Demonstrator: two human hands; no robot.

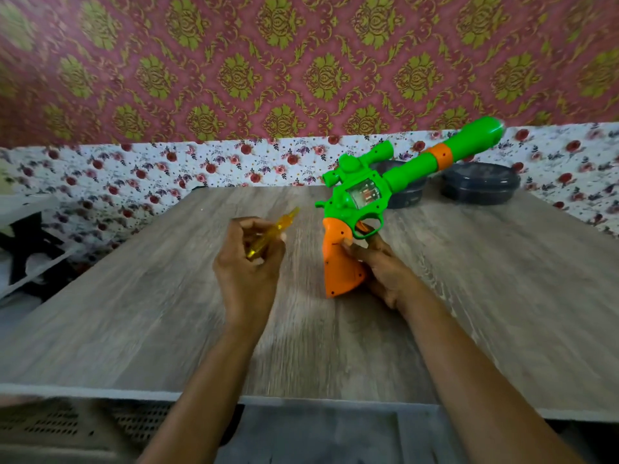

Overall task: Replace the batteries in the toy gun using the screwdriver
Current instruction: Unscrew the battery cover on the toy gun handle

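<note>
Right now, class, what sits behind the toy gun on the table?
Behind the toy gun stand two dark round containers. The gun covers much of the left container; the right container shows almost whole. Their contents are hidden.

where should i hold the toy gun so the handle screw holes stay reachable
Grip the toy gun by its orange handle, coming from the right rear edge as the right hand does. The handle's flat face with the screw holes faces left toward the screwdriver, so fingers belong off that face.
</note>
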